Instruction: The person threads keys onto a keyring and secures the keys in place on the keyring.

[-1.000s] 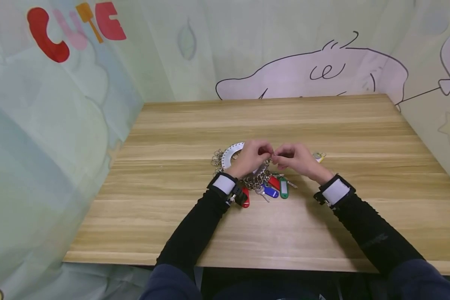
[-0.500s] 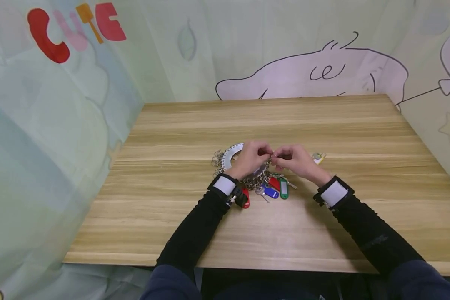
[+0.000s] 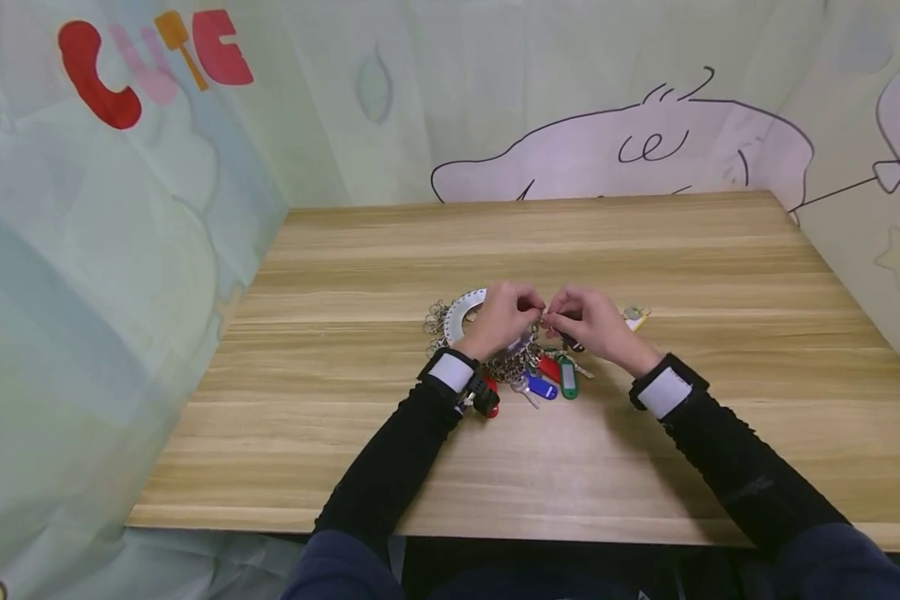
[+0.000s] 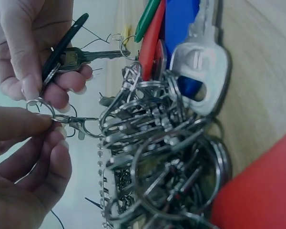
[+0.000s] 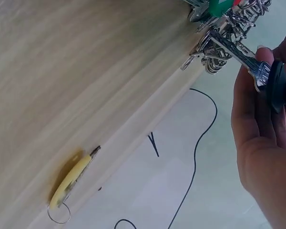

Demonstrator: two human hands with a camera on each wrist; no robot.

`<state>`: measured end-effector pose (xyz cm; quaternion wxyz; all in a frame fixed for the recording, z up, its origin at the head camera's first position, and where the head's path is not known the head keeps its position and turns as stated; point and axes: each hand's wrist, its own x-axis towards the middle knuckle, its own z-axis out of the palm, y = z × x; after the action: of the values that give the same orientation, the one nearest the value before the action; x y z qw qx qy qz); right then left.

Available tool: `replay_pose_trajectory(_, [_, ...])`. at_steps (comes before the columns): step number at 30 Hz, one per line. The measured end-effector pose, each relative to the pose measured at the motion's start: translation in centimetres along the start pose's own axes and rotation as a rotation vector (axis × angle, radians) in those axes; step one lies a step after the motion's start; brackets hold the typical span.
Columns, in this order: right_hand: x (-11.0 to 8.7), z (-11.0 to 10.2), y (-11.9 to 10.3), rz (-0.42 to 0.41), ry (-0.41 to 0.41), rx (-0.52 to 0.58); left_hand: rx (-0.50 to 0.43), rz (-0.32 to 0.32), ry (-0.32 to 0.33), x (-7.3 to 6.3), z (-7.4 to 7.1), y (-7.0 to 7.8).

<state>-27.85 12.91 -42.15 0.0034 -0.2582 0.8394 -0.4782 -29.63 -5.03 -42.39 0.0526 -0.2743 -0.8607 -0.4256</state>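
Observation:
A white ring-shaped key holder (image 3: 453, 323), its edge hung with several metal snap clasps (image 4: 157, 124), lies on the table under my left hand (image 3: 497, 318). Between thumb and fingers, the left hand pinches a small clasp (image 4: 75, 122) at the holder's edge. My right hand (image 3: 594, 327) faces it, fingertips nearly meeting. It holds a key (image 4: 88, 56) with a black key tag (image 4: 64, 47), and pinches their split ring (image 4: 39, 104) beside the clasp. Whether ring and clasp are linked I cannot tell. The black tag and key hang below the right fingers in the right wrist view.
Near the holder's front lie a blue key tag (image 3: 542, 386), a green key tag (image 3: 567, 377), red key tags (image 3: 549, 367) and a loose-hanging silver key (image 4: 200, 62). A yellow key tag (image 5: 70, 179) with a ring lies apart, right of the hands. The wooden table (image 3: 345, 417) meets printed cloth walls.
My right hand has turned slightly, and the black tag now shows beneath its fingers. The left hand stays in place at the clasp.

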Motion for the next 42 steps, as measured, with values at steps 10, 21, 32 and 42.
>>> replay_pose_trajectory(10, [0.0, -1.1, 0.3, 0.27, 0.013, 0.046, 0.03, 0.003, -0.005, 0.0, -0.1, 0.2])
replay_pose_trajectory(21, [-0.2, -1.2, 0.2, 0.38, -0.052, 0.353, 0.023, -0.002, 0.009, -0.1, 0.0, 0.0])
replay_pose_trajectory(32, [0.0, -0.1, 0.3, 0.206, -0.012, 0.081, 0.024, -0.022, 0.006, 0.0, -0.2, 0.2])
replay_pose_trajectory(42, [0.0, -0.2, 0.5, 0.178, -0.032, 0.023, -0.002, -0.007, -0.006, -0.2, -0.3, 0.1])
